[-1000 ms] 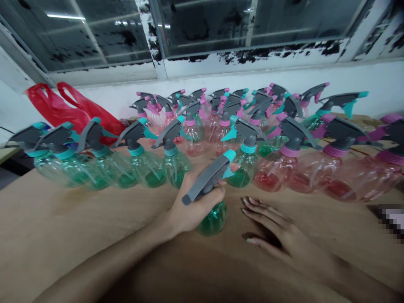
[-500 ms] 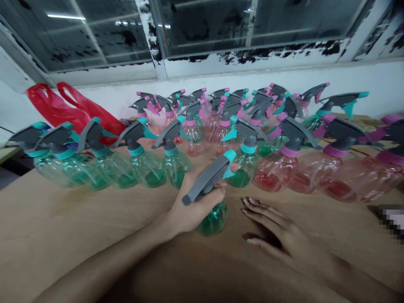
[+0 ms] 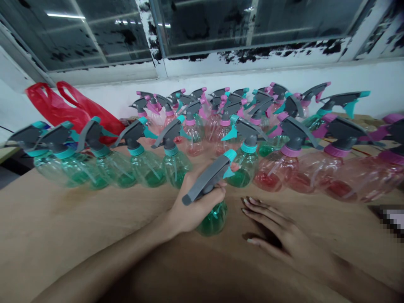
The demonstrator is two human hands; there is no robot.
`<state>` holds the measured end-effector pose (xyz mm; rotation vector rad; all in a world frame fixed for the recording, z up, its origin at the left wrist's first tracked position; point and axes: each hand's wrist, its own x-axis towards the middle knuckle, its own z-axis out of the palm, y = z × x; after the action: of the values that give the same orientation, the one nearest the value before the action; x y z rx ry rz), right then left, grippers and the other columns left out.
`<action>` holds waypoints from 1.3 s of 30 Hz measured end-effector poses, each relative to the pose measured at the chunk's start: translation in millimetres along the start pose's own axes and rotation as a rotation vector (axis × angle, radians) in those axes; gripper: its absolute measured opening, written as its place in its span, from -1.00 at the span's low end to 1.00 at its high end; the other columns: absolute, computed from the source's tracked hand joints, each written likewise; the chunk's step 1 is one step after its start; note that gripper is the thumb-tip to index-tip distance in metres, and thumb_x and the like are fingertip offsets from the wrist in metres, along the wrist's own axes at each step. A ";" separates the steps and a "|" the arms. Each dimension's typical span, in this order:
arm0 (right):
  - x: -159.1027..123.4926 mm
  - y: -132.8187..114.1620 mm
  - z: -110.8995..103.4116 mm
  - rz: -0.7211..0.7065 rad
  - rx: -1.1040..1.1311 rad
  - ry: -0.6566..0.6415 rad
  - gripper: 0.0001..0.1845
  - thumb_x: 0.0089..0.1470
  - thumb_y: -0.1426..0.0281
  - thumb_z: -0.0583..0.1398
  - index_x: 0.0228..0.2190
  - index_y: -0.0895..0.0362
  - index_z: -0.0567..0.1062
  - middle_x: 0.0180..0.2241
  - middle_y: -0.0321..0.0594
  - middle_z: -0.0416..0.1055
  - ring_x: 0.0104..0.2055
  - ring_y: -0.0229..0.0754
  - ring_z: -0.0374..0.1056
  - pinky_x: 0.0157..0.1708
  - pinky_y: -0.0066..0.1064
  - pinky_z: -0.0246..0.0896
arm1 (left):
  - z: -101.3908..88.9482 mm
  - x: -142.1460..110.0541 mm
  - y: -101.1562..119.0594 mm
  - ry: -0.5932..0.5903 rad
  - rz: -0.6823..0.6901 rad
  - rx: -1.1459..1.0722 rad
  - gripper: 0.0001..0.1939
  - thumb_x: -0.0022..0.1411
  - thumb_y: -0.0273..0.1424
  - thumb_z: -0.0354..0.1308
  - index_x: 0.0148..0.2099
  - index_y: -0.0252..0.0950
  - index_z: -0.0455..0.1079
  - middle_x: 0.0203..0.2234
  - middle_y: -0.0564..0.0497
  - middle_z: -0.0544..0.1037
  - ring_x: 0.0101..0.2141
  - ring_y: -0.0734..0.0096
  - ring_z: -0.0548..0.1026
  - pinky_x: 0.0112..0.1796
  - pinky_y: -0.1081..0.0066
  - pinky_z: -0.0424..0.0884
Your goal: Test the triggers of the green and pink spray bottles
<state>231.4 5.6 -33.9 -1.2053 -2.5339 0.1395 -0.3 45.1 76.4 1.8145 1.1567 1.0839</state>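
Note:
My left hand point(image 3: 200, 202) is wrapped around the neck of a green spray bottle point(image 3: 213, 221) at the middle of the table. Its grey sprayer head with a turquoise nozzle points away to the upper right, and one fingertip shows by the turquoise trigger. The bottle's neck is hidden by my fingers. To the right of it, my right hand point(image 3: 280, 235) rests palm down on the tabletop, fingers stretched out, holding nothing. Just beyond my hands stands a row with a green spray bottle point(image 3: 243, 166) and a pink spray bottle point(image 3: 277, 170) among several others.
Many more pink and turquoise sprayers point(image 3: 225, 111) crowd behind the front row. A red plastic bag point(image 3: 85, 113) lies at the back left, below the window point(image 3: 252, 25). A blurred-out flat object point(image 3: 393, 219) is at the right edge of the brown table point(image 3: 78, 235).

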 end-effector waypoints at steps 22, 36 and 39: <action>-0.9 0.2 -1.5 0.010 0.055 -0.010 -0.47 0.19 0.18 0.09 0.14 0.13 0.27 0.22 -0.17 0.17 0.27 -0.08 0.06 0.18 -0.09 0.12 | -0.4 0.2 -1.1 -0.026 -0.007 -0.007 -0.91 0.01 -0.35 0.06 -0.37 -0.20 0.34 -0.45 0.04 0.49 -0.42 0.33 0.47 -0.40 0.39 0.41; -0.2 0.8 -1.5 0.004 0.072 0.018 -0.48 0.18 0.20 0.10 0.13 0.12 0.30 0.20 -0.16 0.21 0.24 -0.06 0.12 0.15 -0.10 0.17 | 0.8 -4.2 3.2 -0.001 -0.058 -0.021 -0.92 0.02 -0.37 0.07 -0.37 -0.21 0.34 -0.47 0.05 0.49 -0.38 0.33 0.49 -0.34 0.39 0.42; -0.2 -0.2 -2.2 0.019 0.084 0.013 -0.48 0.17 0.20 0.11 0.12 0.11 0.31 0.20 -0.16 0.22 0.23 -0.06 0.13 0.15 -0.09 0.17 | 0.5 -4.0 2.6 0.003 -0.066 -0.027 -0.91 0.00 -0.39 0.09 -0.37 -0.23 0.37 -0.41 0.04 0.52 -0.35 0.33 0.50 -0.31 0.39 0.43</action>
<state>232.1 5.2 -31.8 -1.1939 -2.4800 0.2387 0.0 40.4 77.4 1.7427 1.1893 1.0596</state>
